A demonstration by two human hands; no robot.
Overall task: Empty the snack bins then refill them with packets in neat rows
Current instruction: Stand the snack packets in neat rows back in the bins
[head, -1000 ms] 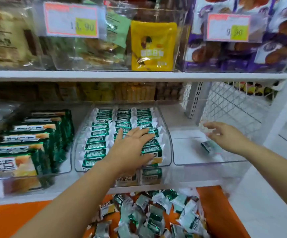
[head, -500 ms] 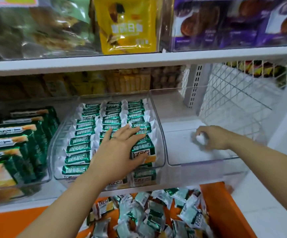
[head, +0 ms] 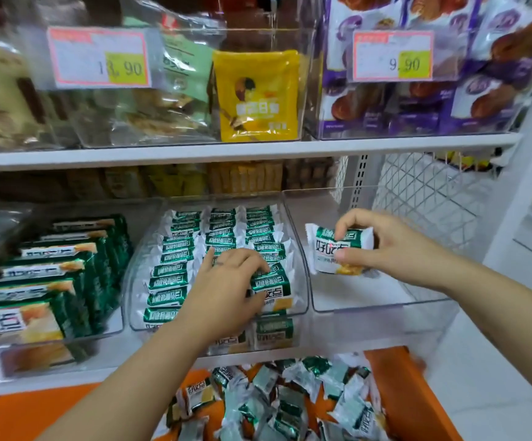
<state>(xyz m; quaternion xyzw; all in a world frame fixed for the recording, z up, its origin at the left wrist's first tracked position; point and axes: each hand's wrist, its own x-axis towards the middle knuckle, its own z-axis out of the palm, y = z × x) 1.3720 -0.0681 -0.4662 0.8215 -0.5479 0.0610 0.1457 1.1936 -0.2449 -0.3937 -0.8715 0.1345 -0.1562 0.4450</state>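
Change since the earlier frame: the right hand, then low on the floor of the right bin with its fingers closed, is now raised above that floor and pinches one lifted packet between thumb and fingertips, label facing the camera. The left hand stays on the middle bin, fingers curled over the top edge of the front packet in the right-hand row, holding it in place. Middle bin: three rows of green-and-white packets, overlapped back to front, apparently full or close to it. Right bin: no other packet visible inside, so this one appears emptied and its refill not begun, or barely so. Stock remaining: a heap of loose packets in the orange crate below the shelf, enough for much more filling. Left bin: larger green packs, already standing in line. Judged progress: roughly midway, one bin ordered, one waiting. Not determinable: whether the lifted packet is being taken out or set in; the back corners of the right bin behind glare; the crate's near end, cut off by the frame; the blurred stock on the shelf above.
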